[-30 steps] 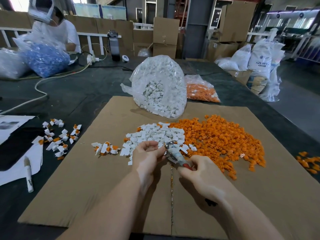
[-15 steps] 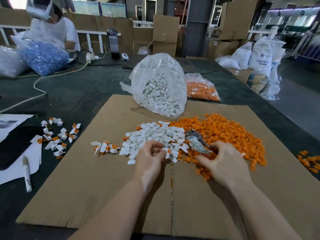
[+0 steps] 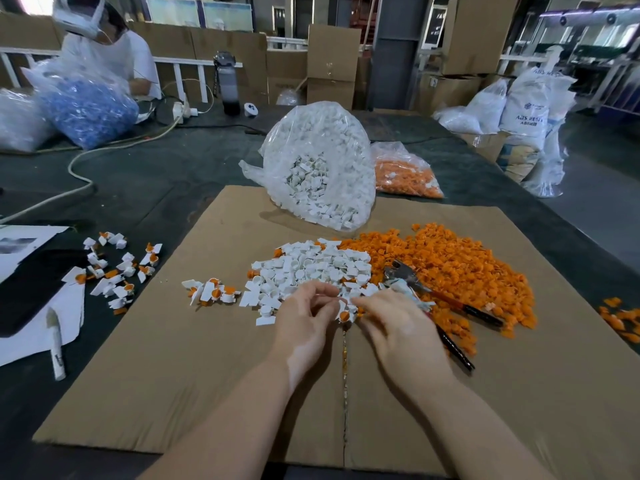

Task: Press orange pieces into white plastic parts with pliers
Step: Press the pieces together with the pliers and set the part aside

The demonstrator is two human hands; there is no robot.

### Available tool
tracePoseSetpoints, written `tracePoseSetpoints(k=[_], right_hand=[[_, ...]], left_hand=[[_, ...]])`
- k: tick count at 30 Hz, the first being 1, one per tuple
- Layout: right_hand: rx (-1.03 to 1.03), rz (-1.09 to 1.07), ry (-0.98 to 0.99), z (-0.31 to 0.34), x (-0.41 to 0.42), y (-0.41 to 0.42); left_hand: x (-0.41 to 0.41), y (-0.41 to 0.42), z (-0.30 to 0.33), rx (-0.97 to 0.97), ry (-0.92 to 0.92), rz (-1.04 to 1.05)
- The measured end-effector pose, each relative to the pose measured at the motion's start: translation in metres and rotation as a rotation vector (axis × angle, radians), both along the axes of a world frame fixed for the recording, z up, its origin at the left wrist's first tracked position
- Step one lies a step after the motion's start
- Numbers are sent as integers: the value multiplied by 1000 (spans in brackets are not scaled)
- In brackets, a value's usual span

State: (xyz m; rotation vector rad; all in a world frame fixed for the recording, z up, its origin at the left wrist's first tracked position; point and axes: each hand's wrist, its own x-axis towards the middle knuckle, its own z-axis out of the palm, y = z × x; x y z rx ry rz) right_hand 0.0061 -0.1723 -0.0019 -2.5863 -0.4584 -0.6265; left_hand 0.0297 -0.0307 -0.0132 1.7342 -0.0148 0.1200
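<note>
Between the two hands, low over a sheet of cardboard (image 3: pixel 173 375), sat one white part with an orange piece in it (image 3: pixel 344 315). The left hand (image 3: pixel 304 320) pinched that part with curled fingertips. The right hand (image 3: pixel 398 327) reached its fingertips to the same part from the other side; whether it gripped or only touched could not be told. Just right of the pinch, the pliers (image 3: pixel 433 299) lay free on the orange pile (image 3: pixel 467 268), jaws pointing away, handles toward the wrist. Just beyond the fingers lay the white pile (image 3: pixel 311 268); further left of the grip sat a small group of finished parts (image 3: pixel 211 292). To do this step well, the orange piece probably needed seating square in the white socket first, held steady by the left pinch, before the right hand took up the pliers and squeezed evenly.
</note>
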Motion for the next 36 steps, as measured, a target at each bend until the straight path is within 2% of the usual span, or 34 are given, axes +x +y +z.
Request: tracePoseSetpoints(k=[2,6,11,15,25,30,36], right_hand=[[55,65,-4,-7,-3,12],[222,-12,5,-15,-2,15],[321,-26,28,-15,-5,15],[379,-37,48,-14,-6,13],[354,-44,5,-17,-7,13],[197,-44,-57,-18,-8,14],[374,-66,-89,-18,-7,11]], left_hand=[[-1,1,0,3,11,-22],[-8,6,-1,-34,35,-106],[-8,3,-5,250,-55,-135],[-7,4,-7,250,-86,-123],[-8,4,-7,309,-93,-112],[-11,4,-6,292,-140,-142],[-10,6,-7,219,-109,-121]])
